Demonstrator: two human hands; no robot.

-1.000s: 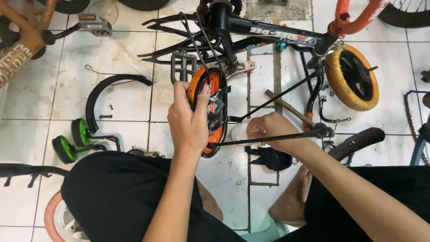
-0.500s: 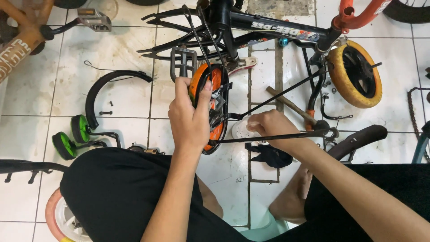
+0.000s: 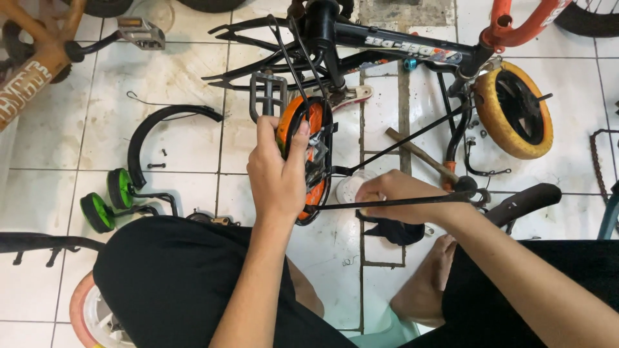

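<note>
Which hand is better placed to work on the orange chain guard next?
Left. The left hand already grips the orange chain guard; the right hand sits lower, beside the black rod.

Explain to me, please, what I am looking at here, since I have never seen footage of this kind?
A camera on a person's head looks down at their own two bare hands and lap. They sit on a tiled floor by an overturned small bike. The left hand grips the orange chain guard. The right hand rests by a thin black rod. Nearby lie a yellow wheel, green training wheels, a black fender and a hammer.
</note>
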